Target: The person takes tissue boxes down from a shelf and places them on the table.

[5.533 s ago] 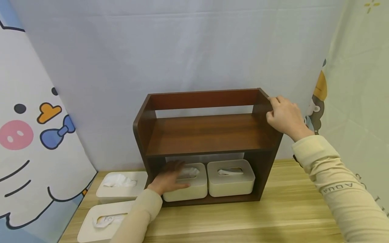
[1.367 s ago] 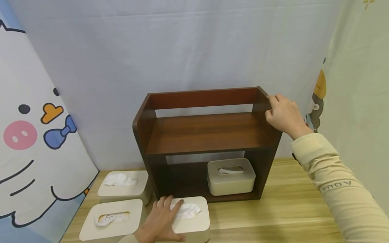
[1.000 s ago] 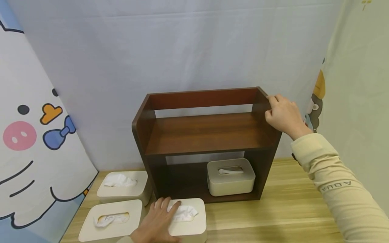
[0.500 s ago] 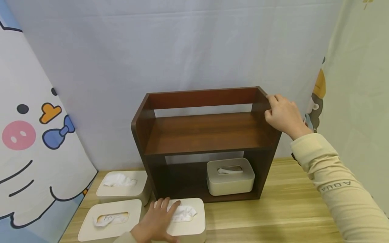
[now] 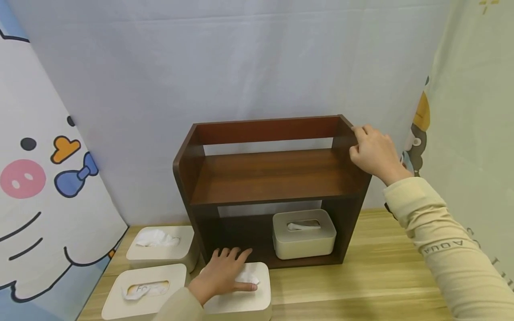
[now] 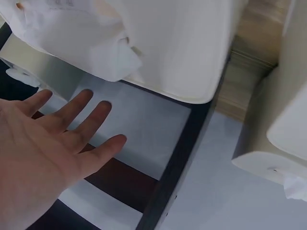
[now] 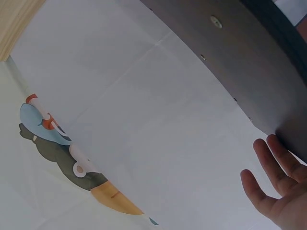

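Above a white tissue box [image 5: 241, 303] at the front of the table hovers my left hand [image 5: 222, 273], its fingers spread. In the left wrist view the fingers of that hand [image 6: 62, 139] are apart from the box top. My right hand [image 5: 375, 154] grips the upper edge of the right side panel of a dark brown two-tier shelf [image 5: 265, 176]. In the right wrist view several of its fingers [image 7: 268, 167] lie along the outer side of the panel [image 7: 230, 52]. Another tissue box [image 5: 304, 236] sits in the lower right of the shelf.
Left of the shelf, two more tissue boxes stand on the wooden table, one behind [image 5: 160, 243] and one in front [image 5: 144, 290]. A grey cloth backdrop [image 5: 249, 67] hangs behind. Patterned cloths flank both sides.
The left tissue box came out of the shelf's lower tier onto the table in front. My left hand has since let go and lifted off it. The right hand stays put.
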A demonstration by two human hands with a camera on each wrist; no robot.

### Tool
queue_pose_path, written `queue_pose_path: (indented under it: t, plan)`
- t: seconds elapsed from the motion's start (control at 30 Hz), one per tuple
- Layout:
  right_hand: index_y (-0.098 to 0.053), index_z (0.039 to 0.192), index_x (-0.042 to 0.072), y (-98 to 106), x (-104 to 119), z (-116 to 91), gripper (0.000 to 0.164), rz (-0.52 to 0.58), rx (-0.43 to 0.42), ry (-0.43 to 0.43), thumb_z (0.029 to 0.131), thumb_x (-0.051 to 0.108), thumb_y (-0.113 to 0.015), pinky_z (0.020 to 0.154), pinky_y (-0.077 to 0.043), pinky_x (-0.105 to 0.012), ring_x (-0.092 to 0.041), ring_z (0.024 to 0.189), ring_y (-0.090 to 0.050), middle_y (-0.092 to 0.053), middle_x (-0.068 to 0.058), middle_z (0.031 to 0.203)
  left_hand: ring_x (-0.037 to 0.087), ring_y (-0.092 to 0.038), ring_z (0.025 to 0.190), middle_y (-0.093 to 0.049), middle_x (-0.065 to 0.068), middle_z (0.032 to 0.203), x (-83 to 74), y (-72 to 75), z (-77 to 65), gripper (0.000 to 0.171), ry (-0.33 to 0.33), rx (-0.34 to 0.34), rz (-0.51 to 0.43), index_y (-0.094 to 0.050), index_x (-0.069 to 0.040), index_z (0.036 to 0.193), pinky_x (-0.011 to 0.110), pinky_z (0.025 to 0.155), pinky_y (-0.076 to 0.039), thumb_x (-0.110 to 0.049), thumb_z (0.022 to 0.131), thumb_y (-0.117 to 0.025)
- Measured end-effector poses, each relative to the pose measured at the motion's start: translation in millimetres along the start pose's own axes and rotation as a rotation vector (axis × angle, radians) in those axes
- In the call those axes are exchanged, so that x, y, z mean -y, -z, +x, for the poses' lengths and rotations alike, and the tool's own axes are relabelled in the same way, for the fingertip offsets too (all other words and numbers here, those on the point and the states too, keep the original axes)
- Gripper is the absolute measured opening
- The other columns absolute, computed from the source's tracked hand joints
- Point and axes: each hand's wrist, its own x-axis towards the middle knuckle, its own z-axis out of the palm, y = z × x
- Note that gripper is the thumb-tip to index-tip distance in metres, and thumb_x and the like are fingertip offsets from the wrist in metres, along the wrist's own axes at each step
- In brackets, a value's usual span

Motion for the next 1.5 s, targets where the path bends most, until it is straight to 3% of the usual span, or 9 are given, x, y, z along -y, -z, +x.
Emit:
queue_pose_path:
  t: [0.27, 0.7, 0.93, 1.07, 1.33, 1.5]
  plan:
    - [-0.046, 0.127, -0.005, -1.6, -2.1, -0.9, 0.045, -0.005, -0.004, -0.003, 0.086, 0.012, -0.04, 0.072, -0.04, -0.056, -0.045, 0.102, -0.049, -0.049, -0.026, 0.12, 0.036, -0.049, 0.112, -0.049, 0.013, 0.129, -10.9, -5.6, 33.4, 0.082, -0.032, -0.147, 0.056, -0.039, -0.016, 0.138, 0.054, 0.089, -0.042, -0.07, 0.076, -0.049]
    - [-0.046, 0.127, -0.005, -1.5, -3.3, 0.2, 0.045, 0.003, -0.019, 0.002, 0.086, 0.011, -0.039, 0.07, -0.04, -0.054, -0.044, 0.098, -0.05, -0.049, -0.026, 0.12, 0.038, -0.043, 0.121, -0.043, 0.016, 0.137, -26.7, -11.4, 86.3, 0.089, 0.031, -0.203, -0.03, -0.037, -0.009, 0.139, 0.053, 0.094, -0.039, -0.064, 0.073, -0.06]
    - [-0.048, 0.125, -0.004, -3.5, -4.1, 0.4, 0.044, -0.011, -0.038, 0.003, 0.084, 0.011, -0.041, 0.067, -0.041, -0.053, -0.043, 0.096, -0.052, -0.051, -0.025, 0.117, 0.034, -0.046, 0.119, -0.044, 0.017, 0.133, -33.0, -16.0, 112.9, 0.092, 0.012, -0.305, -0.042, -0.039, -0.006, 0.137, 0.049, 0.094, -0.041, -0.059, 0.069, -0.069]
    - [-0.048, 0.125, -0.005, -4.4, -3.6, 0.3, 0.045, -0.003, -0.036, 0.002, 0.084, 0.011, -0.041, 0.067, -0.041, -0.052, -0.043, 0.097, -0.052, -0.051, -0.025, 0.118, 0.035, -0.045, 0.12, -0.045, 0.019, 0.132, -35.9, -17.7, 122.7, 0.093, 0.029, -0.291, -0.053, -0.039, -0.004, 0.136, 0.05, 0.096, -0.039, -0.059, 0.068, -0.069]
    - [-0.048, 0.125, -0.005, -4.1, -4.4, -0.9, 0.044, 0.012, -0.042, 0.002, 0.084, 0.01, -0.041, 0.068, -0.04, -0.052, -0.043, 0.097, -0.051, -0.051, -0.025, 0.118, 0.038, -0.033, 0.129, -0.032, 0.02, 0.142, -38.2, -22.4, 138.1, 0.098, 0.101, -0.148, -0.134, -0.029, -0.009, 0.142, 0.053, 0.103, -0.03, -0.063, 0.068, -0.067]
    - [-0.048, 0.125, -0.005, -4.6, -4.8, -0.1, 0.044, 0.008, -0.046, 0.009, 0.084, 0.011, -0.041, 0.066, -0.041, -0.05, -0.042, 0.095, -0.052, -0.051, -0.025, 0.117, 0.041, -0.028, 0.132, -0.027, 0.021, 0.145, -40.0, -22.5, 142.8, 0.101, 0.111, -0.097, -0.187, -0.026, -0.009, 0.143, 0.056, 0.105, -0.025, -0.062, 0.068, -0.068]
